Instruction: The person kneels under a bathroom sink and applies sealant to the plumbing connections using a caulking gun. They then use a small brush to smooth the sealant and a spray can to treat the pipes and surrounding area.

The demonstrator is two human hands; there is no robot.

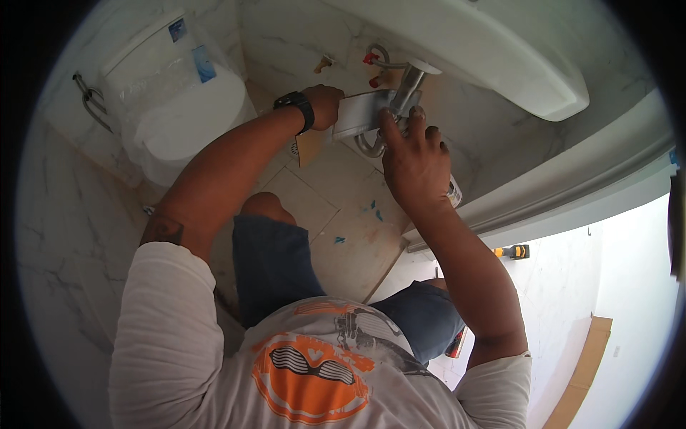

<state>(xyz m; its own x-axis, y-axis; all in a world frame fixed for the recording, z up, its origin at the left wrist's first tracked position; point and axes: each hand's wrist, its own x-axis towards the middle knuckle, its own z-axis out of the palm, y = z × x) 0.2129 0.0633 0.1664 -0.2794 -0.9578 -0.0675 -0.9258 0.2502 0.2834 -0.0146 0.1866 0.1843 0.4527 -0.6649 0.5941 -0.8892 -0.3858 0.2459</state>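
Under the white washbasin (pixel 493 50), a chrome drain pipe (pixel 409 84) comes down, and a curved chrome pipe (pixel 369 146) shows lower down. My left hand (pixel 325 106) is closed on the left edge of a flat silver-grey panel (pixel 359 114), which lies against the drain pipe. My right hand (pixel 418 161) has its fingers bent around the lower part of the drain pipe, at the panel's right end. Its thumb side and the pipe joint are partly hidden. Below my left hand hangs a brown cardboard flap (pixel 309 148); whether it joins the panel I cannot tell.
A plastic-wrapped toilet (pixel 182 114) stands at the left. Red-marked valve ends (pixel 371 58) and a brass fitting (pixel 325 64) stick out of the wall. Blue scraps (pixel 340 240) lie on the tiled floor. A white cylinder (pixel 454 191) stands behind my right wrist; a yellow-black tool (pixel 513 252) lies right.
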